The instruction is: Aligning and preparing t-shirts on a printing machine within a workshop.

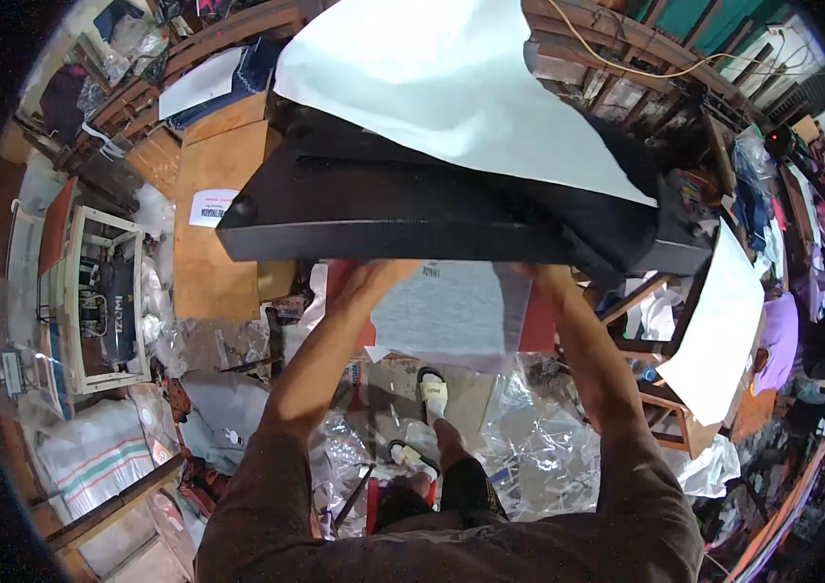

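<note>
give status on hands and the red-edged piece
Left hand, right hand at opposite sides of red-edged grey piece, grip unclear. Black tabletop blocks view of its far end. White sheet over tabletop.

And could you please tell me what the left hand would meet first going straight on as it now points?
Probably the front edge of the black surface, just beyond the left hand, though depth is unclear and it might pass beneath.

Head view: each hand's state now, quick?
Left hand: partly hidden by the flat black slab; grip cannot be told.
Right hand: likewise partly hidden; grip cannot be told.
</note>
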Available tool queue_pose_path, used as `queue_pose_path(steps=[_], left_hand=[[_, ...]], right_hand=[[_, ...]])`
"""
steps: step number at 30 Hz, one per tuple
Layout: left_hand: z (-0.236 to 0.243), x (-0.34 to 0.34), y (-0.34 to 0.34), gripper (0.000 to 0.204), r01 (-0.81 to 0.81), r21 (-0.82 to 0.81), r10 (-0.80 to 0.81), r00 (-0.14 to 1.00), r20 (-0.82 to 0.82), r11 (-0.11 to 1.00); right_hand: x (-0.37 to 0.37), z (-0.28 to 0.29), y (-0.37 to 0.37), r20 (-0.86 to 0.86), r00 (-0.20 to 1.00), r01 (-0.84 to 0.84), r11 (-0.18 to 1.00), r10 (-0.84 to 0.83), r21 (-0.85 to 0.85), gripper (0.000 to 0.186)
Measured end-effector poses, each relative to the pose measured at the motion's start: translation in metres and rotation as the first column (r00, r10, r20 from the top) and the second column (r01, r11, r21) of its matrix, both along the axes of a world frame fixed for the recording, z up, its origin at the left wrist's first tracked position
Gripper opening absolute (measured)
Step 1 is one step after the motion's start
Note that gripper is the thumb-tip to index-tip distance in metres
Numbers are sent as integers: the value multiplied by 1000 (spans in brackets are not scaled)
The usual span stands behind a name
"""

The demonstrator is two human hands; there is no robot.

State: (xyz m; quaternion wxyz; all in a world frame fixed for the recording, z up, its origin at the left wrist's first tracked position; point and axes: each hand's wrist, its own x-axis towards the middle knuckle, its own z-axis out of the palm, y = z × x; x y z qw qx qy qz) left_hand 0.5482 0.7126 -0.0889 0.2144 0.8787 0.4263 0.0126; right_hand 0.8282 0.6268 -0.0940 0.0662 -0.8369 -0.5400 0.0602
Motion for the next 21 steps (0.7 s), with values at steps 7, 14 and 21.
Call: queue_pose_path(steps=[7,14,21], left_hand=[[64,-33,-91,34,-237,406,15,877,480,883],[59,-117,-273,14,-329,125,183,758,626,936],[49,-209,-346,18,-411,-133,393,654,647,902]], right_hand=[[-141,216,-115,-648,43,-878,338,761,339,45],[-151,356,-53,231,723,-642,509,651,574,85],[-211,364,-77,104,823,-563,778,559,279,34]])
